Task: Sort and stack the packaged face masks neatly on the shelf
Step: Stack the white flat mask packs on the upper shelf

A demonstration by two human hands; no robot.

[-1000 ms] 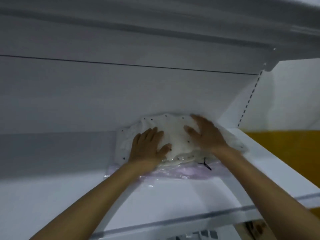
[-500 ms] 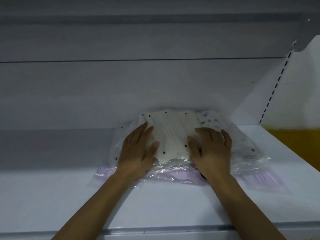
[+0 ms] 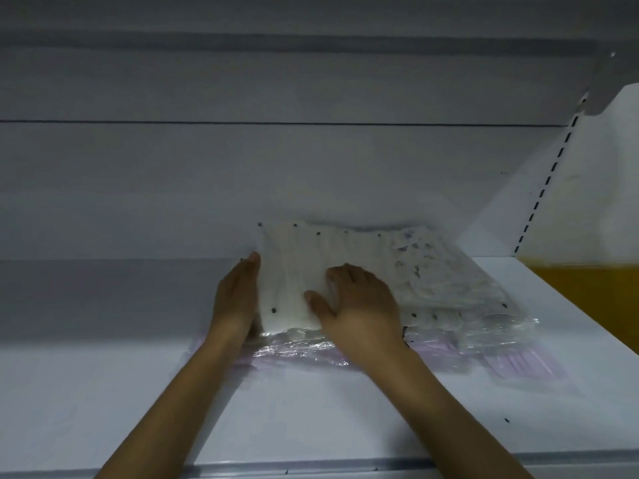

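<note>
you're facing a white shelf [image 3: 345, 409] with a pale back panel [image 3: 242, 184] behind it and the underside of the upper shelf [image 3: 311, 46] low overhead. a slotted upright [image 3: 546, 188] rises at the right rear corner, and a yellow panel [image 3: 587, 292] shows past the shelf's right edge. nothing lies between your arms and the packs. the stack of mask packs [image 3: 449, 305] sits at the rear of the shelf, its far edge touching or just short of the back panel. its long axis runs left to right along that panel, with the right end fanned out toward you. the top pack [image 3: 294, 271], white with small dark dots, lies flat with its pleat lines running front to back. a patterned pack [image 3: 422, 250] shows beside it on the right, and lilac-tinted packs [image 3: 525, 361] in clear wrap stick out below. your left grip [image 3: 238, 299] stands on edge against the top pack's left side, fingers straight, pressed together and pointing at the back panel. your right grip [image 3: 359, 305] lies palm down on the top pack, thumb spread left, fingers slightly bent and pressing, not pinching.
</note>
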